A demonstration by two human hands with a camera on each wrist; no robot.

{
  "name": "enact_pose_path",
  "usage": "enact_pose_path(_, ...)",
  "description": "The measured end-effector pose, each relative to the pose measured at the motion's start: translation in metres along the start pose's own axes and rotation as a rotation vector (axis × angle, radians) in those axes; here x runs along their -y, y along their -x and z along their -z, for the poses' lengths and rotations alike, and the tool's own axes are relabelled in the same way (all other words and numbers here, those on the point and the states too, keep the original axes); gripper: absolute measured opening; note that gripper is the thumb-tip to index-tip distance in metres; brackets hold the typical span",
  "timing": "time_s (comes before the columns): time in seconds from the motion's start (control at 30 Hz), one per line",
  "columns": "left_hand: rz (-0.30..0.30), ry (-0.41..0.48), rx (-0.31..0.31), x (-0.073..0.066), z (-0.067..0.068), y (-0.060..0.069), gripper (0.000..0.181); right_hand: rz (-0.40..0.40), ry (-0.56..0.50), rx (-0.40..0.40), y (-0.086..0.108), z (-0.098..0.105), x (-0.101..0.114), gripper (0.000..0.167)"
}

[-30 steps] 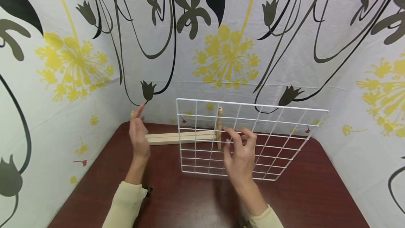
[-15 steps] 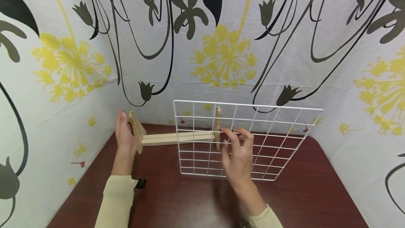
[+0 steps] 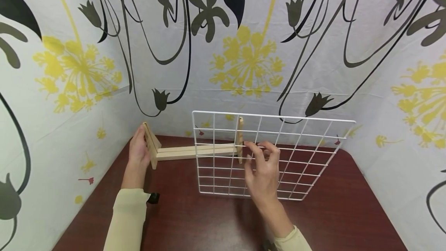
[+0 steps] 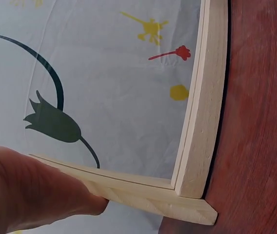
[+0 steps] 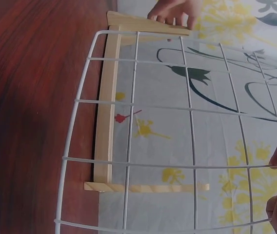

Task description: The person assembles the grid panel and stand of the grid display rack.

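A pale wooden stand (image 3: 184, 153) lies toward the back of the table: a grooved crossbar between two upright end boards. My left hand (image 3: 138, 148) grips its left end board (image 4: 128, 195); the thumb lies along the board in the left wrist view, and the fingertips show over it in the right wrist view. A white wire grid panel (image 3: 209, 173) is held tilted in front of the stand's right half by my right hand (image 3: 263, 169), whose thumb and fingers pinch its wires. Through the grid's gaps the right end board (image 5: 148, 188) shows.
The dark red-brown table (image 3: 195, 224) spreads below both hands. Floral-print cloth (image 3: 254, 69) rises behind the stand and on both sides. A small black object (image 3: 153, 198) sits by the left cuff.
My left hand has moved left, from in front of the stand's left end to its outer side, and now grips that end board. My right hand and the grid stay nearly still.
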State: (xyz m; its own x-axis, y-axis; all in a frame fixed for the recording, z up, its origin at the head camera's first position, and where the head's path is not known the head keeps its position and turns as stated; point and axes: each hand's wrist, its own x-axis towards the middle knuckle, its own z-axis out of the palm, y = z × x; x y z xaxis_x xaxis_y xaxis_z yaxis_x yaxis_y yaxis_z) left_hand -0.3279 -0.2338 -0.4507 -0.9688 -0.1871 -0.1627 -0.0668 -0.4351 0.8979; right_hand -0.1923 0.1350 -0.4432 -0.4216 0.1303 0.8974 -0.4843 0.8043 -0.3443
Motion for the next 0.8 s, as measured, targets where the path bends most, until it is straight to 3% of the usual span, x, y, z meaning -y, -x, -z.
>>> enact_pose_path(0.13,-0.006,-0.032,-0.026,0.0,0.0,-0.001,0.053,0.001,0.0,-0.007,-0.001,0.001,-0.002,0.053)
enact_pose_path(0.3,-0.026,-0.1,-0.014,0.002,0.001,-0.005,0.052,0.001,0.004,-0.015,-0.002,0.002,-0.004,0.052)
enact_pose_path(0.63,-0.014,-0.124,0.088,0.004,-0.004,-0.016,0.058,0.014,0.002,-0.003,-0.008,0.001,-0.01,0.053)
enact_pose_path(0.8,-0.021,-0.149,0.111,0.007,-0.01,-0.02,0.055,0.012,0.004,0.009,-0.011,-0.001,-0.014,0.056)
